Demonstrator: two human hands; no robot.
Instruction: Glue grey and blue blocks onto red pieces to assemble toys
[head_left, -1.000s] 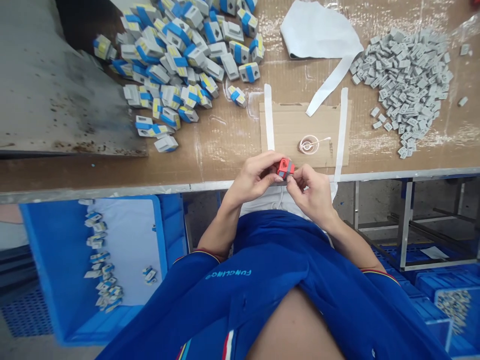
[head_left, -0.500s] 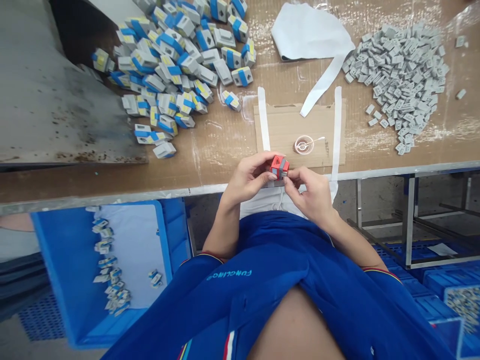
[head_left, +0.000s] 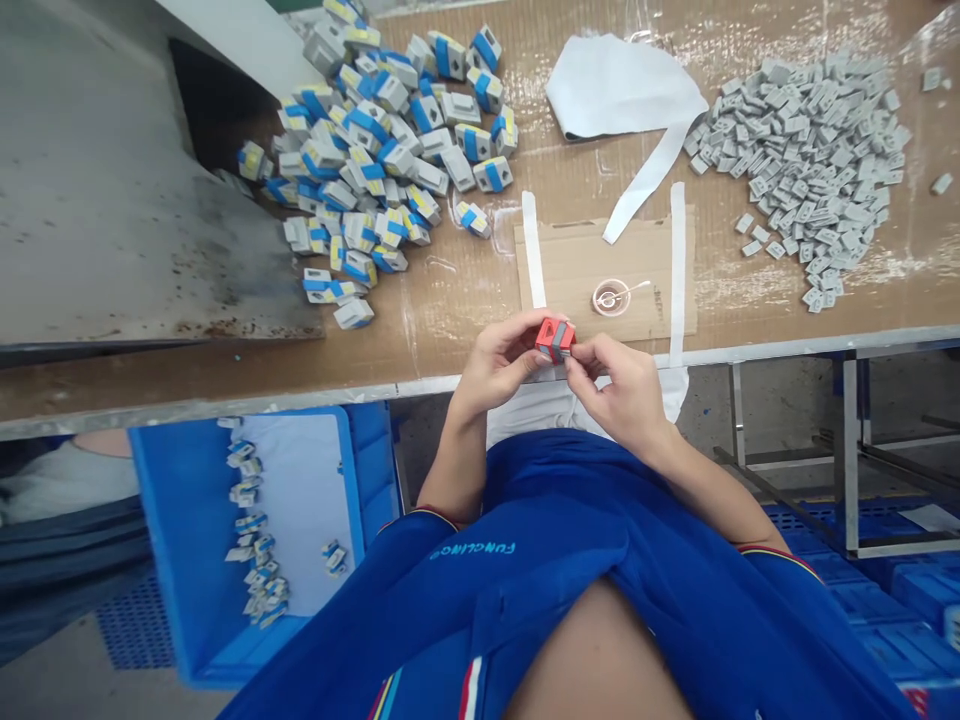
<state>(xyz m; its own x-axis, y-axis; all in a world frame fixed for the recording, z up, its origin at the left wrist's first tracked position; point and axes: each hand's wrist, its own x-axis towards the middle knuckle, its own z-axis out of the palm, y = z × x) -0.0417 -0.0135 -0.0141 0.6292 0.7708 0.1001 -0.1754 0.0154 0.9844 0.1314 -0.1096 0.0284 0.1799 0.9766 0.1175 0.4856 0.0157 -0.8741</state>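
A small red block with a grey band [head_left: 555, 340] is held between my two hands above the table's front edge. My left hand [head_left: 501, 365] grips its left side between thumb and fingers. At its lower right corner, the closed fingertips of my right hand [head_left: 619, 385] touch it; whether they pinch a small part there is too small to tell. Just beyond the hands, a small round cup [head_left: 610, 298] with a white stick across it stands on a cardboard piece [head_left: 570, 262] taped down with white strips.
Grey, blue and yellow blocks [head_left: 390, 150] are heaped at the back left, beside a metal housing [head_left: 150, 220]. Small grey pieces [head_left: 817, 160] are piled at the right. White cloth [head_left: 622, 88] lies behind the cardboard. A blue crate [head_left: 180, 520] and a person's clothing are lower left.
The red block has turned slightly in my fingers, showing more of its grey band. The whole view has shifted, so the table items appear a little further right and lower.
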